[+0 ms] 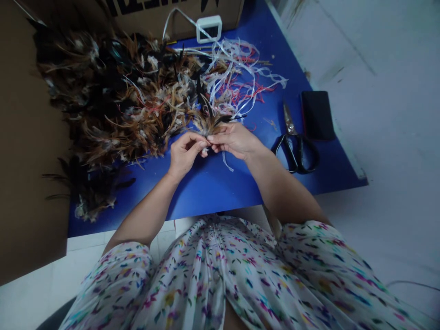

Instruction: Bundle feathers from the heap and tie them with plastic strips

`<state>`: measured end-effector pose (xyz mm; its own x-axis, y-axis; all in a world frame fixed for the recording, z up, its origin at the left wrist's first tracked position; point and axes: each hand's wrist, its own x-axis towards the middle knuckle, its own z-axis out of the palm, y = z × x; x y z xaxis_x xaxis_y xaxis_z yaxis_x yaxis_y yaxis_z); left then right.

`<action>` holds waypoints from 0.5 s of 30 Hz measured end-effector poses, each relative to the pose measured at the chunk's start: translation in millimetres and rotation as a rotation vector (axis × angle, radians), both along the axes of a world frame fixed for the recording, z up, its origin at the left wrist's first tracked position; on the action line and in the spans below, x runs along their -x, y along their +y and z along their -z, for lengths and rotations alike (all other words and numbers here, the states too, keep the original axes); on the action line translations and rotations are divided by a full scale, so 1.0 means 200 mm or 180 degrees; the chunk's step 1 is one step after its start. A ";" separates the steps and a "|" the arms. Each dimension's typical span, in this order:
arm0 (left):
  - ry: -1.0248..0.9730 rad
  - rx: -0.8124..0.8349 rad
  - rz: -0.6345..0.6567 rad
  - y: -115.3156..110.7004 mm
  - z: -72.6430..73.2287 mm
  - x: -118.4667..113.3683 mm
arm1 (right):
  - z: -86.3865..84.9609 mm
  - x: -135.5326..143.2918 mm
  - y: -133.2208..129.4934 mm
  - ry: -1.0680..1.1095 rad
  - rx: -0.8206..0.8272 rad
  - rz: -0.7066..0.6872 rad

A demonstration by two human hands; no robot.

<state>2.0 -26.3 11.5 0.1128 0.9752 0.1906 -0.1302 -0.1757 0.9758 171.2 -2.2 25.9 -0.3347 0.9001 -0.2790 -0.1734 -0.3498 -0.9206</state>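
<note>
A small bunch of brown and black feathers [206, 120] points away from me over the blue table [213, 192]. My left hand [185, 153] pinches its base from the left, thumb and fingertips together. From the right, my right hand [233, 139] grips the same base, its fingertips almost touching those of the left. A thin white ribbon end [227, 161] hangs below the right hand. Behind and to the left lies a big heap of brown and black feathers [127, 105]. White ribbons and red threads [240, 73] are tangled beyond my hands.
Black-handled scissors [296, 149] lie right of my right forearm, beside a dark flat object [316, 114]. A small white-framed device [209, 29] stands near a cardboard box [151, 18] at the back. Dark feathers [92, 188] lie front left, by a cardboard panel [30, 151].
</note>
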 end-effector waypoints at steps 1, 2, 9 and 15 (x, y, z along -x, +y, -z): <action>0.0009 -0.0014 -0.0034 0.01 0.01 0.00 | -0.01 0.00 -0.01 -0.0032 -0.0066 0.0082; 0.0000 -0.0024 -0.0067 0.01 0.01 0.00 | -0.01 0.01 -0.01 -0.0062 -0.0135 0.0159; -0.0220 0.0041 -0.0246 0.05 0.05 0.02 | -0.03 0.05 -0.05 -0.0243 -0.0573 0.0487; -0.0372 0.0218 -0.0202 0.05 0.03 0.01 | -0.05 0.06 -0.07 -0.0381 -0.0817 0.0544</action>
